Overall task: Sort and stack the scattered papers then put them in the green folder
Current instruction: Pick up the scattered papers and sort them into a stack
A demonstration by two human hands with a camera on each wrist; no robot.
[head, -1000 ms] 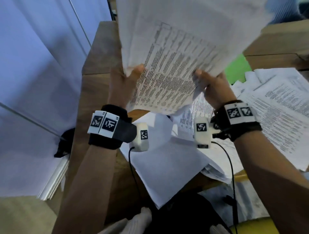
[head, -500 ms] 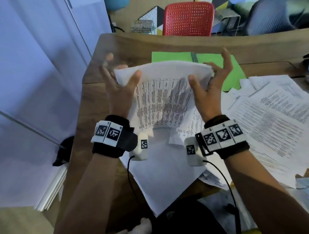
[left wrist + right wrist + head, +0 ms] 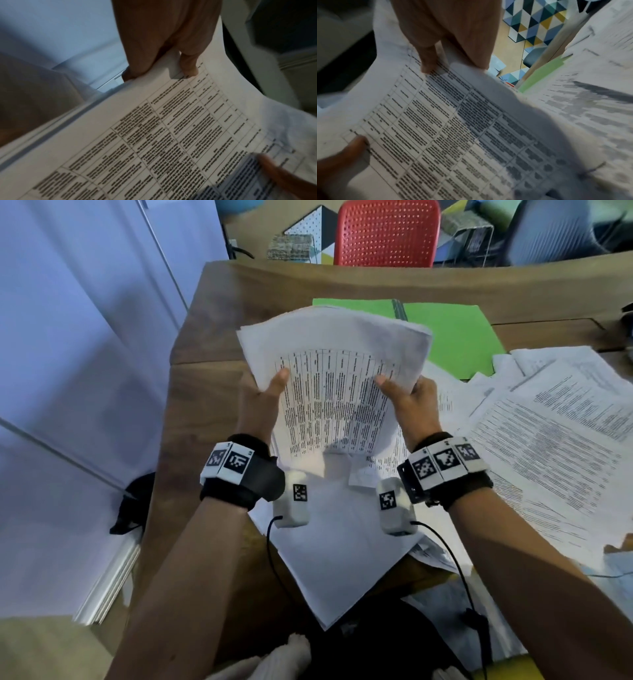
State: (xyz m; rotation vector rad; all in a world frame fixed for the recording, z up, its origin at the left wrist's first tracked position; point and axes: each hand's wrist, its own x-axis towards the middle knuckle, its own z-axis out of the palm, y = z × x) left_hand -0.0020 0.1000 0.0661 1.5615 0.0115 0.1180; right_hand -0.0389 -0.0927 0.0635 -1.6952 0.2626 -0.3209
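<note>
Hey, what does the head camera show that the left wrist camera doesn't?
Only the head view shows the open green folder, the loose papers on the table and the red chair. Only the left wrist view shows the stack's layered edge up close. Both show the left hand and right hand pinching the paper stack.

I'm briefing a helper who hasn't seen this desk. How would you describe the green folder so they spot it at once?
Start at the wooden desk and look toward its far edge, in front of the red chair. The green folder lies open and flat there, beyond the held stack of papers. It is the only bright green thing among white printed sheets.
</note>
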